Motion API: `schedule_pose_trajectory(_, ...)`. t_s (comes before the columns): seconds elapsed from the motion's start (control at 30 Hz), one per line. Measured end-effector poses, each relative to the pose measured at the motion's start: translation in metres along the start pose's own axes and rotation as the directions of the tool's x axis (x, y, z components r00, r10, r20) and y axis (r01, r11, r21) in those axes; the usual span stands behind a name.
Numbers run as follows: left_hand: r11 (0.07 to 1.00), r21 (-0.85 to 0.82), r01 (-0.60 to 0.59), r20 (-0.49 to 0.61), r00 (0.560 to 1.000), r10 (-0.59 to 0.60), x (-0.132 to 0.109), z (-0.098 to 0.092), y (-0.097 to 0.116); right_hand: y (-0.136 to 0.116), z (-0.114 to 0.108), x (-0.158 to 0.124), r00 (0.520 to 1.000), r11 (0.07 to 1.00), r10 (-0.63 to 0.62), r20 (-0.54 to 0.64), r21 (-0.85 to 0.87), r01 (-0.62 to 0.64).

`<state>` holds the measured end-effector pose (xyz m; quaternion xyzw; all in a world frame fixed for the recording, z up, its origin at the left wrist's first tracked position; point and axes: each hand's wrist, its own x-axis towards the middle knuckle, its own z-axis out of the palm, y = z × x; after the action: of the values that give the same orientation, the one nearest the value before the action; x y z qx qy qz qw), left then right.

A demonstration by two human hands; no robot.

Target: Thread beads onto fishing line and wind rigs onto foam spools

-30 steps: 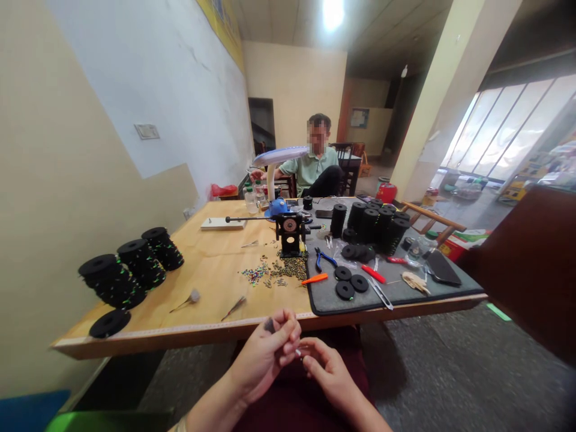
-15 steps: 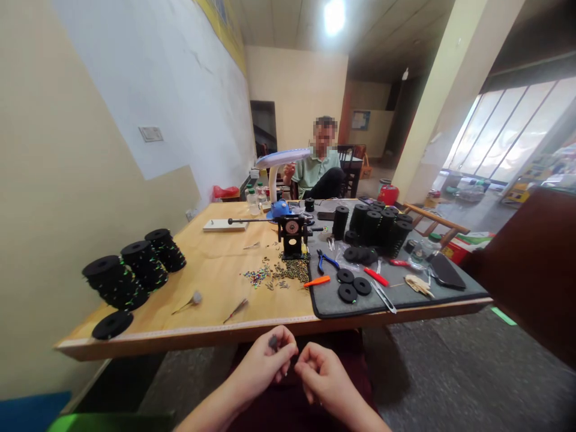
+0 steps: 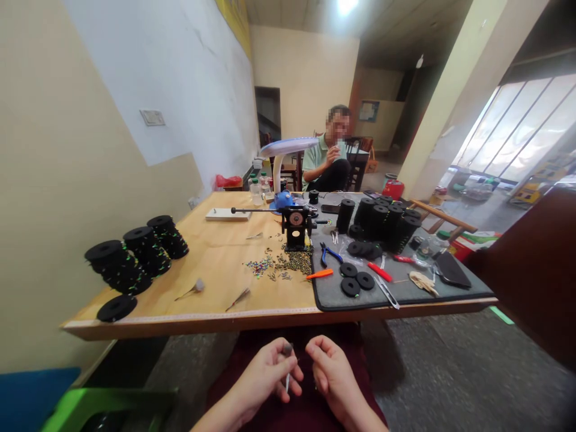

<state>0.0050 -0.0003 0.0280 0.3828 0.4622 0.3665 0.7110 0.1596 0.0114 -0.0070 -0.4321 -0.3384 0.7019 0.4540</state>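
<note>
My left hand (image 3: pixel 272 373) is closed on a small object with a dark grey rounded head (image 3: pixel 287 348); a thin pale stem (image 3: pixel 287 383) shows below, between the fingers. Its exact kind is too small to make out. Just to the right, my right hand (image 3: pixel 332 375) is closed in a pinch, apart from the left one. Whatever its fingertips hold, perhaps something very thin, cannot be seen. Both hands are above my lap, in front of the table edge (image 3: pixel 252 323). On the table nearby lie two thin bundles with flared grey ends, one on the left (image 3: pixel 197 287) and one nearer the middle (image 3: pixel 243 295).
Behind the small parts (image 3: pixel 294 262) stands a black hand-cranked winder (image 3: pixel 296 239) by a blue-based lamp (image 3: pixel 284 200). Stacked black foam spools (image 3: pixel 139 243) stand left, more (image 3: pixel 380 219) right. Pliers (image 3: pixel 330 254) and scissors-like tweezers (image 3: pixel 387 294) lie on the grey mat (image 3: pixel 328 297). A person (image 3: pixel 321 159) sits opposite.
My hands have moved a little apart, and the left fingers have loosened somewhat, showing more of the object. The view has shifted slightly. The person opposite has raised a hand toward the face.
</note>
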Motion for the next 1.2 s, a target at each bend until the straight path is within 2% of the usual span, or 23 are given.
schedule_pose_trajectory(0.3,1.0,-0.014,-0.021,-0.025,0.999,0.021,0.0,-0.005,-0.005,-0.01,0.009,-0.008,1.0,0.998,-0.011,0.024,-0.067,0.013)
schedule_pose_trajectory(0.47,0.998,0.055,-0.008,-0.083,0.997,0.012,0.003,-0.005,-0.007,-0.007,0.01,-0.008,1.0,0.994,-0.01,0.011,-0.106,0.012)
schedule_pose_trajectory(0.6,0.988,0.136,-0.073,-0.137,0.986,0.091,0.005,-0.006,-0.008,-0.007,0.013,-0.01,1.0,0.983,-0.022,0.005,-0.18,0.022)
schedule_pose_trajectory(0.7,0.985,0.125,-0.117,-0.167,0.976,0.137,0.005,-0.004,-0.008,-0.008,0.016,-0.011,1.0,0.97,-0.026,0.009,-0.24,0.028)
schedule_pose_trajectory(0.9,0.996,0.045,-0.075,-0.129,0.988,0.081,0.005,0.0,-0.012,-0.004,0.018,-0.007,1.0,0.959,0.008,0.001,-0.283,-0.007)
schedule_pose_trajectory(1.2,0.994,0.088,-0.068,-0.117,0.99,0.078,0.007,0.0,-0.014,-0.001,0.017,-0.004,1.0,0.962,-0.001,0.02,-0.273,0.007)
